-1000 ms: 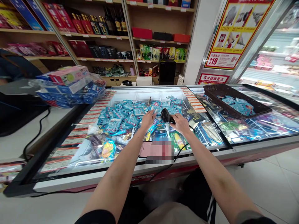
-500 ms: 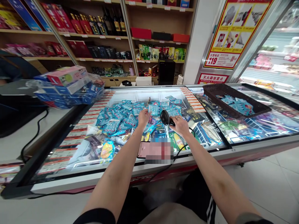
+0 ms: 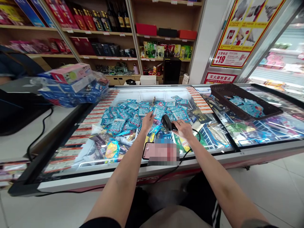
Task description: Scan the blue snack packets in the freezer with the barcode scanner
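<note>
Crinkled, shiny packets on smooth, reflective glass
The scanner looks like smooth black plastic — low in shine; the tray, dull brown plastic. Clear, wrinkled film glints over glossy printed boxes. Price labels look like paper; the shelves are pale, matt wood, the floor smooth tile — softly sheened.

Left hand pinches blue packet at 2 o'clock. Right hand grips scanner at 9 o'clock. Loose packets spread around left hand from 9 to 2 o'clock. Below both hands, partly pixelated phone at 6 o'clock, on freezer. Tray, more packets inside, near 3 o'clock; boxes at 10; shelves at 12; poster between 1 and 2.
</note>
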A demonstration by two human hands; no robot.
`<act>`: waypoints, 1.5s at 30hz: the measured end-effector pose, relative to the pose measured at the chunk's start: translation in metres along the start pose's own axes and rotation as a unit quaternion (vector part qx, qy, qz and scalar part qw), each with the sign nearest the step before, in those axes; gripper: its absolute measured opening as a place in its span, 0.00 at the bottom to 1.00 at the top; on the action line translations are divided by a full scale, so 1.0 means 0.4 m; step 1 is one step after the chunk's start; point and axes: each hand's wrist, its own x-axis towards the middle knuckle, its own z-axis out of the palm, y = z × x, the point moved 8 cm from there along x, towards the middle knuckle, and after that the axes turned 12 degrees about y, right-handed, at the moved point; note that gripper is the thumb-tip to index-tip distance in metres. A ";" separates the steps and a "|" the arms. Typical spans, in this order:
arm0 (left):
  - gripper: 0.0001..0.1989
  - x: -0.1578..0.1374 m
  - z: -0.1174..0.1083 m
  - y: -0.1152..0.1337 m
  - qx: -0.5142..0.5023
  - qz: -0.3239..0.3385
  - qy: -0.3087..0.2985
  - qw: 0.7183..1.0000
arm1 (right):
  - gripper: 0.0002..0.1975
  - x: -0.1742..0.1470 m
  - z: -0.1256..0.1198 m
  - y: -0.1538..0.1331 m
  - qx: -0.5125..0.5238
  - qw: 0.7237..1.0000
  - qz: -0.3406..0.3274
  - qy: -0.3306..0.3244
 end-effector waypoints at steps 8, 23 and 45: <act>0.18 -0.016 -0.046 0.002 -0.072 -0.031 0.092 0.993 | 0.25 -0.004 -0.004 -0.013 -0.001 1.000 -0.021 -0.010; 0.23 -0.019 -0.043 0.004 -0.039 -0.037 0.073 0.996 | 0.27 -0.012 0.002 -0.020 -0.002 0.998 -0.056 0.003; 0.25 -0.016 -0.004 0.000 -0.056 -0.033 0.002 0.998 | 0.25 -0.008 -0.002 -0.031 0.016 0.997 -0.077 0.003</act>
